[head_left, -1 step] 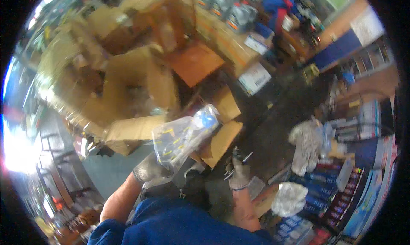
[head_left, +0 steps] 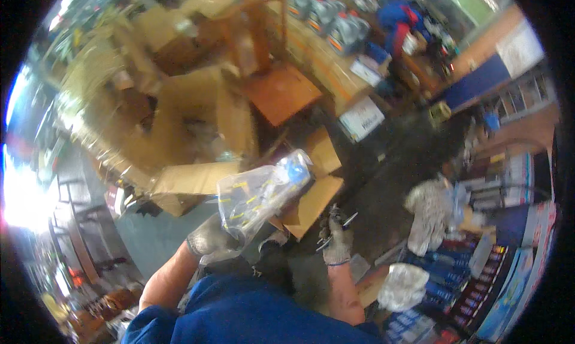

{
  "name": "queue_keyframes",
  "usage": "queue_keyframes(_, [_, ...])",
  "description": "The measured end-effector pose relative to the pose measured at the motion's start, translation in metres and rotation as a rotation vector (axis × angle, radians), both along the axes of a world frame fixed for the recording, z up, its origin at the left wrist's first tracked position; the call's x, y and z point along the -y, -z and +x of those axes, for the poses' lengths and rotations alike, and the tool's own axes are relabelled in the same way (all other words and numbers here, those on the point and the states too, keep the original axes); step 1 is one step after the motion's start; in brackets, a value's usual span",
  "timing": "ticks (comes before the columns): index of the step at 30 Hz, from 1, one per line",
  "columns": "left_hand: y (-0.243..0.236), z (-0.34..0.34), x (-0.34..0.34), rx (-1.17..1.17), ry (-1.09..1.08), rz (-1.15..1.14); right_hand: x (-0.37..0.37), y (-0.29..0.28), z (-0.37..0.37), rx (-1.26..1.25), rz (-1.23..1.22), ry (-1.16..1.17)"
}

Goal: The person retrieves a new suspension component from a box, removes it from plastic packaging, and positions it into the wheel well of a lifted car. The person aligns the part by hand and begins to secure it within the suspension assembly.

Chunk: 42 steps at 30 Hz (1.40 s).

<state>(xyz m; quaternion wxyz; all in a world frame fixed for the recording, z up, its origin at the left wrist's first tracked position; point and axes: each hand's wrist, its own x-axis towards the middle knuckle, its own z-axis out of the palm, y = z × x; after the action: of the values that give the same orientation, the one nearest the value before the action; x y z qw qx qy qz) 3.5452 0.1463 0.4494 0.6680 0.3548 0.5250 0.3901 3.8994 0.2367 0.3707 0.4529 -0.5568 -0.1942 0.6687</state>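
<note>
One crumpled clear bag (head_left: pixel 250 200), yellow-marked, blue-ended, gripped in left hand (head_left: pixel 211 237); right hand (head_left: pixel 338 248) clutches metal tool (head_left: pixel 350 219).

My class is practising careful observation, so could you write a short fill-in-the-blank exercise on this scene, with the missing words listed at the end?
1. The left hand is holding a clear plastic ____.
2. A slim metallic rod sticks out at the person's ____ hand.
3. Both hands are covered by pale ____.
4. The person's top is ____ in colour.

Missing words: bag; right; gloves; blue.
</note>
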Motion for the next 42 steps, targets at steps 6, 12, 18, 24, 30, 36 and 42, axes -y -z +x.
queue_keyframes(6, [-0.043, -0.038, 0.080, 0.063, -0.053, 0.115, -0.014, -0.073, -0.069, 0.077, 0.111, -0.170])
queue_keyframes(12, [-0.059, -0.117, 0.163, 0.357, 0.038, 0.151, 0.013, -0.066, -0.191, -0.243, 0.243, -0.487])
queue_keyframes(18, [0.002, -0.283, 0.304, 0.442, -0.449, 0.014, 0.110, -0.077, -0.336, -0.322, 0.209, -0.656])
queue_keyframes(24, [0.012, -0.387, 0.406, 0.538, -0.912, 0.234, 0.176, -0.107, -0.516, -0.141, 0.260, -0.767])
queue_keyframes(30, [0.001, -0.442, 0.481, 0.477, -1.431, 0.318, 0.230, -0.124, -0.647, -0.149, 0.433, -1.039])
queue_keyframes(36, [-0.012, -0.512, 0.536, 0.482, -1.565, 0.402, 0.262, -0.123, -0.809, -0.193, 0.266, -1.289])
queue_keyframes(42, [-0.041, -0.602, 0.571, 0.324, -1.668, 0.473, 0.307, -0.081, -0.986, 0.107, 0.705, -1.182])
